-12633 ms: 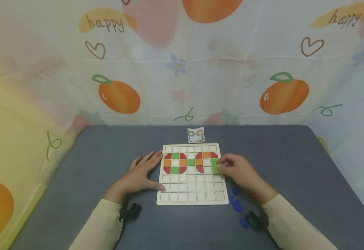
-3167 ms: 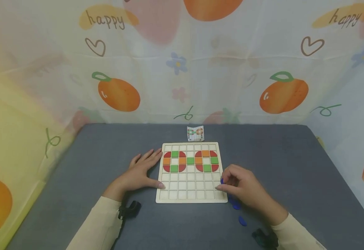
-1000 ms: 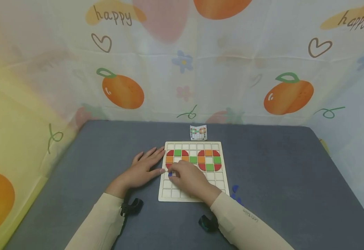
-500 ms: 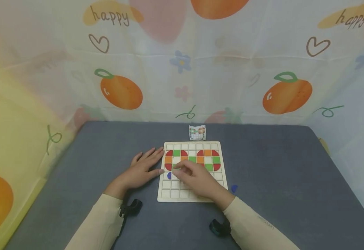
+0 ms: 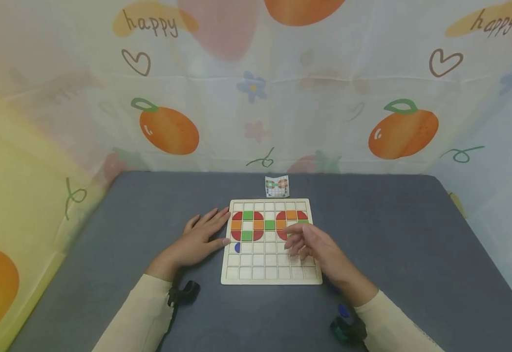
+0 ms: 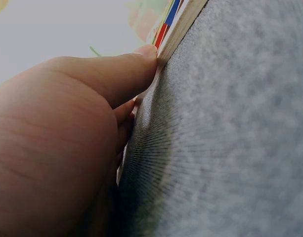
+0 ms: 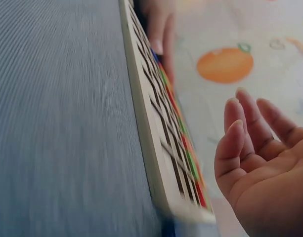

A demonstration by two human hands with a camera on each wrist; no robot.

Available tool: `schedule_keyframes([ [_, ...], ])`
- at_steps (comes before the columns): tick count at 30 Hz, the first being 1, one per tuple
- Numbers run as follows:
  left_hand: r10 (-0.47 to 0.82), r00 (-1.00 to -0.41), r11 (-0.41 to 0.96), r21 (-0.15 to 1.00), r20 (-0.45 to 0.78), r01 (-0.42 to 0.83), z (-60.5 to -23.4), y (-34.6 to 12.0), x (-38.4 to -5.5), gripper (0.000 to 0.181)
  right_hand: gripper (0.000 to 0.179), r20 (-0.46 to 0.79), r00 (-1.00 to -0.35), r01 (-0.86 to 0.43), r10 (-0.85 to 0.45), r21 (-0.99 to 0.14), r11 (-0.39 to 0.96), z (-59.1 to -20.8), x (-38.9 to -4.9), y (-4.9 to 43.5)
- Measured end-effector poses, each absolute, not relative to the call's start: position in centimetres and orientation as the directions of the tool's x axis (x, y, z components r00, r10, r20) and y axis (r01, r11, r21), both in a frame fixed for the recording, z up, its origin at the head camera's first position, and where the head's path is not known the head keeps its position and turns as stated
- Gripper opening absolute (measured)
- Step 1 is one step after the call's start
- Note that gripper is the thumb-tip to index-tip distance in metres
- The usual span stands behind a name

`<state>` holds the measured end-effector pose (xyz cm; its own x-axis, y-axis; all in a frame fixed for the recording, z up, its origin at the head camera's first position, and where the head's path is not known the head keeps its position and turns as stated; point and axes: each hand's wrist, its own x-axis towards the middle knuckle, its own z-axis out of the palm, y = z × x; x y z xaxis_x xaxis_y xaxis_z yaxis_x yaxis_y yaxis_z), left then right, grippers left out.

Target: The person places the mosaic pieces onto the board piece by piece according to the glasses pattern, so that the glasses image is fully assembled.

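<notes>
A pale wooden grid board (image 5: 271,281) lies on the table, with red, orange and green tiles forming two rounded rings joined by a green square tile (image 5: 269,225). A blue half-round tile (image 5: 237,248) sits in a cell below the left ring. My left hand (image 5: 196,244) rests flat beside the board, fingertips and thumb at its left edge; the left wrist view shows the thumb (image 6: 126,74) against that edge. Over the board's right side hovers my right hand (image 5: 315,249), fingers loosely bent and holding nothing, partly covering the right ring. In the right wrist view its palm (image 7: 275,173) faces up to the camera.
A small printed pattern card (image 5: 277,187) stands behind the board. Close to the right wrist band (image 5: 347,330) lies a loose blue tile (image 5: 343,310); the right forearm covers the table around it. A grey cloth (image 5: 396,234) covers the table, and a printed curtain hangs behind.
Earlier, my right hand filled the right ring with green and red tiles, then carried a blue tile to the left cell and let it go. It has since moved right; my left hand stays put.
</notes>
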<state>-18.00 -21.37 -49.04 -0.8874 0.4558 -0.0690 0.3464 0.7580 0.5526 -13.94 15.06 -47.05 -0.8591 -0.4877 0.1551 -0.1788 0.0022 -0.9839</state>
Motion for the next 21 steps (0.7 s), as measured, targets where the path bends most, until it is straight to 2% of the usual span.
schedule_keyframes([
  [4,0.458,-0.886,0.756,0.553,-0.065,0.350,-49.0,-21.3,-18.0,0.083,0.053,0.178,-0.876,-0.181,-0.448,-0.983,-0.037,-47.3,-13.7,17.5],
  [7,0.460,-0.886,0.754,0.553,-0.057,0.355,-49.1,-21.4,-18.0,0.083,0.052,0.176,-0.897,-0.191,-0.405,-0.982,-0.004,-47.4,-13.5,19.0],
  [11,0.455,-0.889,0.754,0.554,-0.054,0.353,-49.2,-21.4,-17.9,0.083,0.046,0.144,-0.932,-0.191,-0.332,-0.975,0.112,-47.7,-13.1,20.7],
  [15,0.462,-0.886,0.747,0.557,-0.040,0.364,-49.5,-21.5,-18.0,0.083,0.033,0.123,-0.953,-0.192,-0.277,-0.952,0.238,-48.5,-12.7,22.3],
  [18,0.469,-0.883,0.736,0.561,-0.018,0.379,-49.7,-21.5,-18.0,0.084,0.026,0.118,-0.954,-0.202,-0.275,-0.932,0.302,-49.1,-12.5,23.3],
  [21,0.471,-0.882,0.729,0.565,-0.003,0.387,-49.8,-21.6,-18.0,0.084,0.028,0.098,-0.952,-0.196,-0.289,-0.921,0.336,-49.4,-12.4,24.0],
])
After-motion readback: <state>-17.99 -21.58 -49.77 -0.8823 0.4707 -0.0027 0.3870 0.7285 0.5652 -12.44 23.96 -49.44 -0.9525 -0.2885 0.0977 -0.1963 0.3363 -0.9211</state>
